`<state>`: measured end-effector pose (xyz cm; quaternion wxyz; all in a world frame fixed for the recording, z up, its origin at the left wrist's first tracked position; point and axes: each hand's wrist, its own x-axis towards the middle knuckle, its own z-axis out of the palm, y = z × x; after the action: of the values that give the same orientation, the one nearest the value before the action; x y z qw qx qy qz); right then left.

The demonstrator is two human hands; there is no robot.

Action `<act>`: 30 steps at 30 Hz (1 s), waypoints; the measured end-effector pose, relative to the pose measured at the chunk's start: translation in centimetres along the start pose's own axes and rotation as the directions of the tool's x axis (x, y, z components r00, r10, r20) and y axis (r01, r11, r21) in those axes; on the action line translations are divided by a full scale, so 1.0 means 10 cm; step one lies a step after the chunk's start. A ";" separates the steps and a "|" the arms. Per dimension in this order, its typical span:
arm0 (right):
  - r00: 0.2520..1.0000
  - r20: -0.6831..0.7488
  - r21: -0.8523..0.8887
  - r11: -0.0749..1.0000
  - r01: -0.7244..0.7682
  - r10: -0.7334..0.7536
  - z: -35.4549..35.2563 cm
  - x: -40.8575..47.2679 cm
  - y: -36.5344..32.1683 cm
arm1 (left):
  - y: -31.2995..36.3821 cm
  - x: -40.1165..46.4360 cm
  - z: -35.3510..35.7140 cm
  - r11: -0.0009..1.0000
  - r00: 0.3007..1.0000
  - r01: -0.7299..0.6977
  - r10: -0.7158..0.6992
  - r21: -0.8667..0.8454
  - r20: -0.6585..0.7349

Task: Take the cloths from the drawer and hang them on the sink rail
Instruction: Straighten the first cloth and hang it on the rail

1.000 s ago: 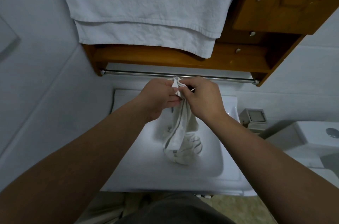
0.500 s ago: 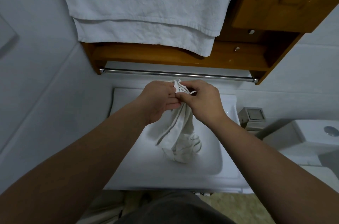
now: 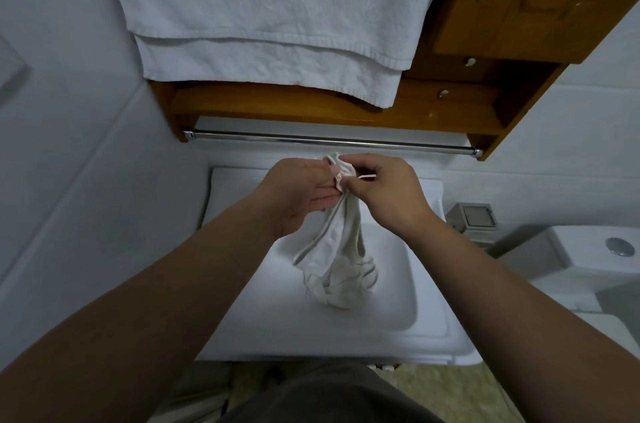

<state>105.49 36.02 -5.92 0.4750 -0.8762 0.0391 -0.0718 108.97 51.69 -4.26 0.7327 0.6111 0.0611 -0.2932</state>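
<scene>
A white cloth with thin grey stripes point(image 3: 337, 256) hangs bunched over the white sink point(image 3: 429, 329), its lower end crumpled in the basin. My left hand point(image 3: 298, 194) and my right hand point(image 3: 388, 194) both pinch its top edge, close together, just below the chrome sink rail point(image 3: 332, 140). The cloth does not touch the rail, and nothing hangs on the rail. No drawer opening is visible.
A wooden wall cabinet point(image 3: 519, 7) sits above the rail, with a large white towel point(image 3: 277, 17) draped over its front. A small grey box point(image 3: 476, 216) stands right of the sink, and a white toilet cistern point(image 3: 602, 256) lies further right. Tiled wall on the left.
Both hands have stayed together on the cloth's top edge, working it slightly. The hanging part has spread a little to the left in the basin.
</scene>
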 end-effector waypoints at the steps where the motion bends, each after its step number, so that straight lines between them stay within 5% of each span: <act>1: 1.000 0.016 -0.010 1.000 0.007 -0.007 0.00 0.00 0.00 | 0.00 0.01 0.00 1.000 1.000 0.004 -0.004 -0.012 -0.005; 14: 0.994 -0.097 -0.075 0.997 0.034 -0.041 0.02 0.05 -0.03 | -0.02 0.02 0.01 0.998 0.996 -0.059 0.061 -0.027 0.071; 21: 0.992 -0.130 0.030 1.000 0.008 -0.004 0.06 0.05 -0.08 | -0.11 0.13 0.00 0.993 0.986 -0.089 0.077 -0.081 -0.145; 25: 0.982 -0.180 0.098 0.994 -0.046 0.063 0.06 0.08 -0.08 | -0.16 0.16 -0.01 0.926 0.933 -0.200 0.280 0.319 -0.226; 30: 0.963 -0.268 -0.053 0.999 -0.002 -0.012 0.05 0.04 -0.14 | -0.14 0.13 -0.02 0.546 0.788 -0.275 0.600 0.791 -0.140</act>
<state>105.95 37.14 -4.92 0.4419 -0.8707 0.1027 -0.1898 109.42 51.27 -6.07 0.4438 0.8924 -0.0739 0.0351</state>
